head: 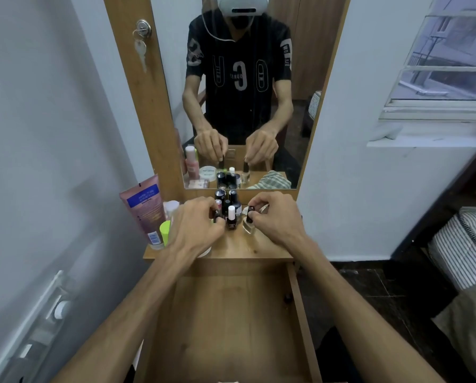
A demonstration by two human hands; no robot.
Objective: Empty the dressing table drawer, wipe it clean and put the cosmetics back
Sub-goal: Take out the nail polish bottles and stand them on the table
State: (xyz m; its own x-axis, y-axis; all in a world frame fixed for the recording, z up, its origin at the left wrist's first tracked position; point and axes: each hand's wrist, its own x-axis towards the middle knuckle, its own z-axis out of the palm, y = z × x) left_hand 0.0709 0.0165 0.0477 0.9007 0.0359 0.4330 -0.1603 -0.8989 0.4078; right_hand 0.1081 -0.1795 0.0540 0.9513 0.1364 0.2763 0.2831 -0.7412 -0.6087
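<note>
Now both hands curled — left hand grip pinching dark bottle, right hand clear bottle's cap.

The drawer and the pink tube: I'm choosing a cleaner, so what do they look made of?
The drawer looks like wood or wood-look laminate, matte: brown grain lines and dark knots show on its bottom. The pink tube looks like soft plastic with a slight sheen and a flat crimped top end.

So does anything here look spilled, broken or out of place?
Nothing looks spilled or broken. The drawer is pulled out and bare, while the small cosmetic bottles stand upright on the dressing table top. Each of the hands pinches one small bottle.
</note>
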